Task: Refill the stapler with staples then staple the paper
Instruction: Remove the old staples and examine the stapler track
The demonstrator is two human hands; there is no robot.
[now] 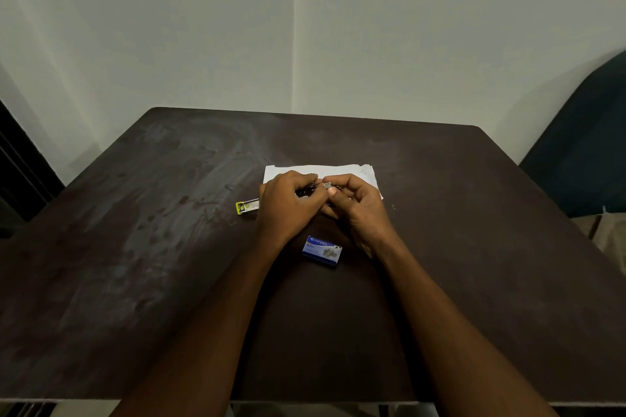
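Over the middle of the dark table, my left hand [288, 203] grips the stapler [246, 206]. Only its yellow and metal end sticks out to the left of that hand; the rest is hidden by my fingers. My right hand [355, 205] pinches a small silvery strip of staples [328, 185] against the stapler's top, right where both hands meet. A white sheet of paper [367, 174] lies flat just behind the hands, partly covered by them. The blue staple box [321, 250] sits between my wrists, nearer to me.
The brown table [169, 264] ends at a pale wall at the back. A dark chair back [582, 152] stands at the right edge. A loose staple [393, 207] lies right of the paper and another [233, 223] below the stapler's end.
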